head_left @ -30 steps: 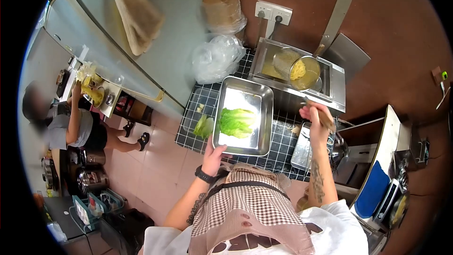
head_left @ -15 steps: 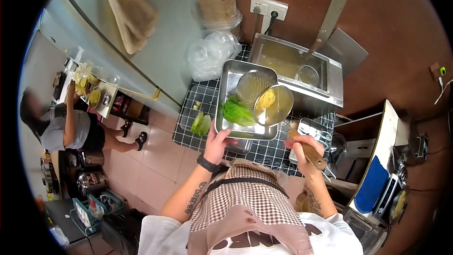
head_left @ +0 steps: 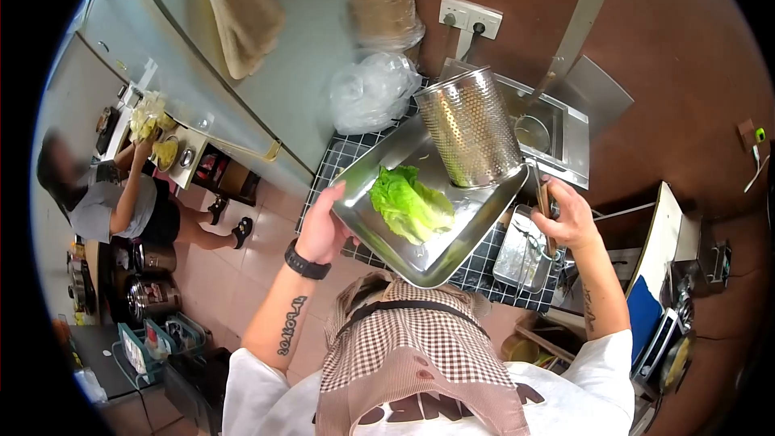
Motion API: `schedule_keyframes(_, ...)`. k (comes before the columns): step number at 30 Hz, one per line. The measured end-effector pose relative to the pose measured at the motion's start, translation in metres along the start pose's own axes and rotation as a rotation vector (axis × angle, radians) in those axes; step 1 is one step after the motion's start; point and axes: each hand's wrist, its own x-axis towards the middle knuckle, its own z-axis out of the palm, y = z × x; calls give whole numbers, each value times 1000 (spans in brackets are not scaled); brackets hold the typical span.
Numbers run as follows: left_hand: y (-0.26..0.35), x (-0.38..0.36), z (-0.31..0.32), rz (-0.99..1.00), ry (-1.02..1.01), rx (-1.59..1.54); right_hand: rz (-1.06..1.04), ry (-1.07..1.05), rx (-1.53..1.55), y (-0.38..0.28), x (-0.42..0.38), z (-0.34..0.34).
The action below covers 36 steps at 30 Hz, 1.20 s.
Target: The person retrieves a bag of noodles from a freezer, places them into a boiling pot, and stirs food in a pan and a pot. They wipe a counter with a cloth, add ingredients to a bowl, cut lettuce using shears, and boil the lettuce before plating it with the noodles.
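Observation:
My left hand (head_left: pixel 321 230) is closed on the left edge of a shallow steel tray (head_left: pixel 476 214), which is tilted and turned cornerwise. Green lettuce leaves (head_left: pixel 408 206) lie on the tray's floor. A tall perforated metal strainer basket (head_left: pixel 472 129) stands tipped over the tray's right part, one end close to the tray floor and its inside hidden from me. My right hand (head_left: pixel 569 214) grips the strainer's wooden handle (head_left: pixel 542 202) just past the tray's right edge.
Behind the tray sits a steel fryer-like basin (head_left: pixel 573 145) below a wall socket (head_left: pixel 471 16). Plastic bags (head_left: pixel 375 93) lie at the back left. Right of the tray is a small metal pan (head_left: pixel 517 258). Another person (head_left: pixel 121 202) works at a far left counter.
My right hand has swung the strainer over from its slanted pose, and the yellow food in it is out of sight. The tray has turned and come nearer, gripped farther left.

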Motion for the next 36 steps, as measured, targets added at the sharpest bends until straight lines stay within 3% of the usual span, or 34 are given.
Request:
schedule_keyframes(3, 9, -5, 6, 11, -45, -53, -142, 58, -47, 15, -6, -1)
schedule_keyframes(10, 12, -2, 25, 55, -78, -53, -130, 184, -41, 20, -2, -4)
schedule_keyframes(13, 20, -3, 38, 113, -67, -67, -24, 146, -1, 18, 10, -25)
schedule_keyframes(14, 25, -5, 42, 148, -53, -78, -134, 217, -132, 18, 17, -31)
schedule_keyframes(16, 32, -10, 53, 144, 28, -79, -163, 323, -130, 20, 14, -30)
schedule_keyframes(26, 35, -16, 61, 147, -52, -18, -149, 478, -326, 13, 46, -72)
schedule_keyframes(27, 34, -16, 63, 155, -30, -26, -57, 498, -178, 15, 37, -71)
schedule_keyframes(29, 33, -15, 66, 176, -14, -31, -136, 550, -268, 9, 54, -87)
schedule_keyframes(31, 31, -13, 65, 201, -23, -23, -105, 549, -219, 3, 63, -98)
schedule_keyframes(36, 27, -10, 74, 198, -58, -5, 272, 574, 110, -20, 93, -120)
